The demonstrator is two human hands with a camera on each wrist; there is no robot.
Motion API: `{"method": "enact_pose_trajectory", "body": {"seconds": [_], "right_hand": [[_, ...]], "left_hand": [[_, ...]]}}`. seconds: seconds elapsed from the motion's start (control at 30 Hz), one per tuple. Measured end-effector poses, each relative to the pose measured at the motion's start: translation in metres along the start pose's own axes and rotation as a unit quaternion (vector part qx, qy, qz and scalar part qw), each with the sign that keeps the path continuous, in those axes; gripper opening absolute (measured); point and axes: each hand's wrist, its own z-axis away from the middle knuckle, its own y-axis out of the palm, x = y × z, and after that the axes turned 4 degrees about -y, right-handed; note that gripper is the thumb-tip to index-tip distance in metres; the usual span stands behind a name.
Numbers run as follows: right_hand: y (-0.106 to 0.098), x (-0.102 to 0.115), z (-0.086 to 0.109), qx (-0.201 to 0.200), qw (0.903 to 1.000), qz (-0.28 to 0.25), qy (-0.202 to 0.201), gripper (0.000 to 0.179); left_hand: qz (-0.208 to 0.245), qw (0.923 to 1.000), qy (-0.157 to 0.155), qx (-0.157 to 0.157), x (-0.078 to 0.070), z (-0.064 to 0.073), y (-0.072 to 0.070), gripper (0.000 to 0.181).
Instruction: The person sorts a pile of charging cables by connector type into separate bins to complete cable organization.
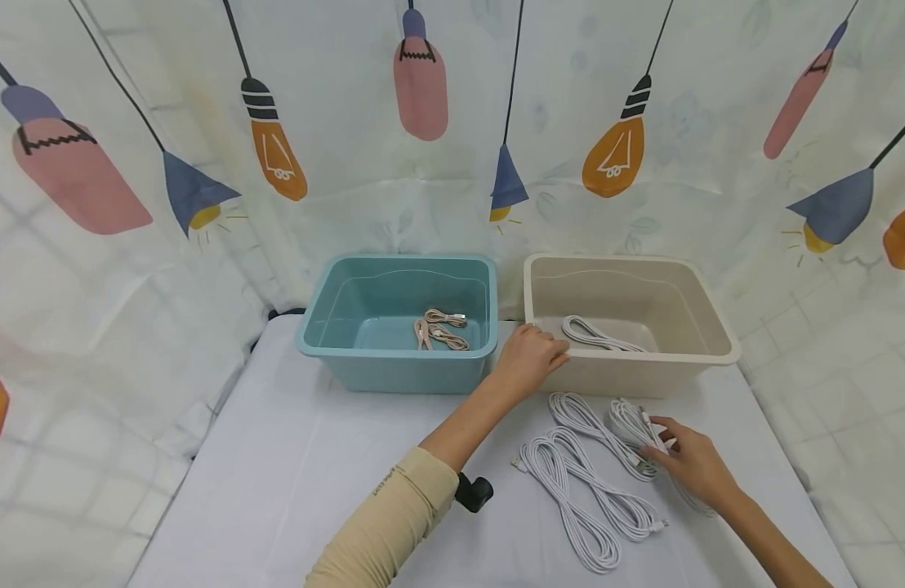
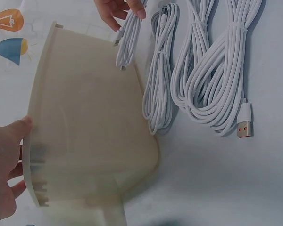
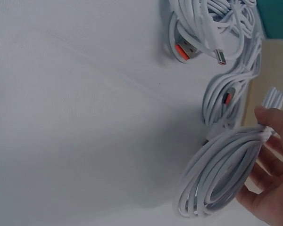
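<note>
Right hand (image 1: 691,461) grips a white cable bundle (image 1: 630,420) just in front of the beige bin (image 1: 629,379), long axis slanting toward it. Left hand (image 1: 528,359), farther from bundle, clamped on bin's near-left rim.

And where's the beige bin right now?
In the head view, the beige bin stands at the back of the table, just right of the blue bin, the left hand at its near left corner and white cables in front.
</note>
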Motion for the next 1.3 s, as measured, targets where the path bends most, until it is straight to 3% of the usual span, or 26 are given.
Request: {"method": "enact_pose_trajectory", "body": {"seconds": [0.6,1.3], "right_hand": [[-0.028,0.013,-0.001,-0.046,0.9953,0.033,-0.078,0.059],[-0.072,0.037,-0.011,-0.064,0.9854,0.046,-0.151,0.062]], "left_hand": [[-0.006,1.0,0.003,-0.001,0.0,0.001,-0.002,0.022],[0.008,0.9999,0.001,-0.007,0.001,0.0,-0.001,0.02]]}}
